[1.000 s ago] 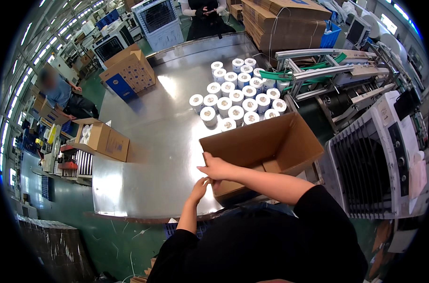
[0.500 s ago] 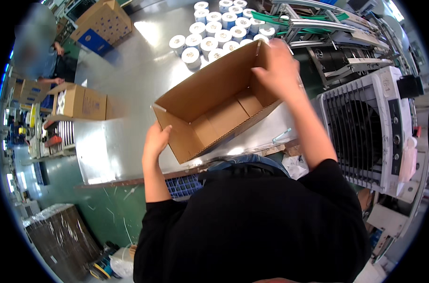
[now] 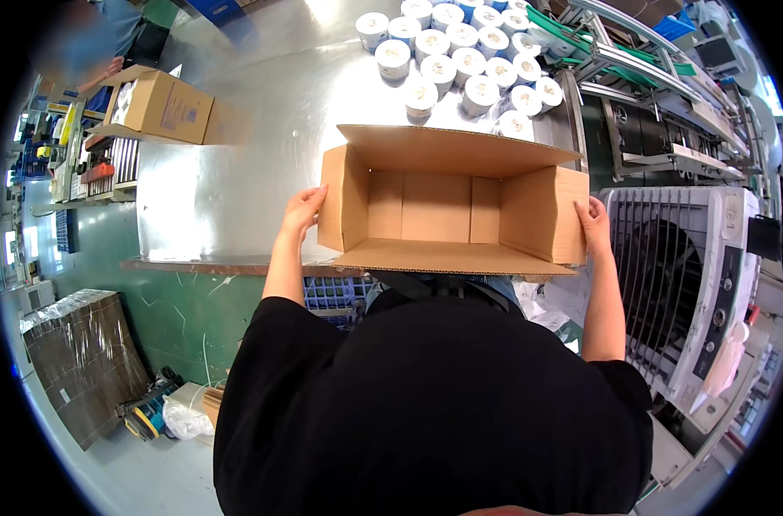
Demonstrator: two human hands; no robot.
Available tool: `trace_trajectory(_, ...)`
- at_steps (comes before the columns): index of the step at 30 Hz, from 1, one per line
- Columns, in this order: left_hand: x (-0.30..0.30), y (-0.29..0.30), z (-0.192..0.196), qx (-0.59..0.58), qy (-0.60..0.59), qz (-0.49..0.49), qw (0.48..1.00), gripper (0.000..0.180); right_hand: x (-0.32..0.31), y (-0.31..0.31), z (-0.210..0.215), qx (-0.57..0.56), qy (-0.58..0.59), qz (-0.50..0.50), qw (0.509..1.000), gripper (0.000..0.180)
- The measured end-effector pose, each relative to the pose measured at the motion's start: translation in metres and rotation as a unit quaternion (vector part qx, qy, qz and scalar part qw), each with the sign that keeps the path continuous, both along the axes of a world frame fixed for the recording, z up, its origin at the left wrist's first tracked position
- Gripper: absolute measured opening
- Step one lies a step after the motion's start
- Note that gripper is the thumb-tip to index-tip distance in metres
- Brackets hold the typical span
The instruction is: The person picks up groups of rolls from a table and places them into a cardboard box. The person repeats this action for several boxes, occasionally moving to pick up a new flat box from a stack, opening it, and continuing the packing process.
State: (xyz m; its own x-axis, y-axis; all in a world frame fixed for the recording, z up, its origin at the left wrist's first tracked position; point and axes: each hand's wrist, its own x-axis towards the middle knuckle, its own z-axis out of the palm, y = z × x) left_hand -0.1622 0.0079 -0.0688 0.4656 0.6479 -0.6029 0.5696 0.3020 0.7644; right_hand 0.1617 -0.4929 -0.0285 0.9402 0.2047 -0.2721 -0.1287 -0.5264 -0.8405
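Observation:
An open cardboard box (image 3: pixel 436 209) is right in front of me at the table's near edge, its bare inside facing up. All its top flaps are folded outward. My left hand (image 3: pixel 303 211) pinches the left end flap, with its fingers partly behind the board. On the opposite end, my right hand (image 3: pixel 594 225) grips the right flap, thumb on its face and the other fingers mostly hidden behind. Beyond the box stand several round white tubs (image 3: pixel 439 70) with blue sides, grouped on the metal table (image 3: pixel 262 163).
A filled cardboard box (image 3: pixel 175 108) stands at the table's left, near another person (image 3: pixel 86 43). A metal-framed conveyor (image 3: pixel 641 69) with green guides runs at the far right. Close to my right side is a grey air cooler (image 3: pixel 666 267). Wrapped flat cardboard (image 3: pixel 86 365) stands lower left.
The box has turned from slanted to square in front of me, and its end flaps now fold outward. My right hand came down from the far corner to the right end flap.

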Motion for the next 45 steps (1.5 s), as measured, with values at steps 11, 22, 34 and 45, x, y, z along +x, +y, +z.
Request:
trace_trajectory(11, 0.034, -0.051, 0.062, 0.407, 0.174, -0.265, 0.857, 0.051, -0.045, 0.09, 0.034, -0.349, -0.144, 0.15, 0.914, 0.058)
trace_trajectory(22, 0.064, -0.027, 0.085, 0.178, -0.159, -0.182, 0.954, 0.052, -0.052, 0.074, 0.027, -0.129, 0.128, 0.238, 0.954, 0.055)
trace_trajectory(34, 0.072, 0.017, 0.069, 0.131, -0.062, -0.061, 0.988, 0.061, -0.005, 0.154, 0.038, 0.094, -0.033, 0.094, 0.991, 0.053)
trace_trajectory(45, 0.118, 0.008, 0.046, 0.44, -0.006, -0.301, 0.846, 0.059, 0.039, 0.193, -0.005, -0.128, -0.245, 0.233, 0.932, 0.03)
